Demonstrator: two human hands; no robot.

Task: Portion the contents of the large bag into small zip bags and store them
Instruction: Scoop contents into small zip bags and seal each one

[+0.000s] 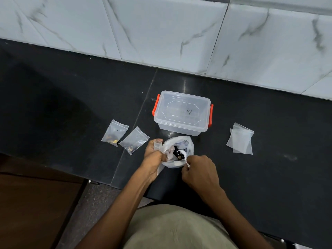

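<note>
Our left hand grips the left rim of the large plastic bag and, we think, a small zip bag held against it, fingers curled round both. Our right hand pinches the handle of a white plastic spoon, whose bowl dips among the dark pieces inside the bag. The bag sits on the black counter, near its near edge, just this side of a closed clear storage box with orange clips. To the left lie two filled zip bags, so two portions look done. To the right, well apart, lies a small stack of empty zip bags, so several remain, and nothing is stored in the box yet. Both forearms reach forward and converge on the bag.
</note>
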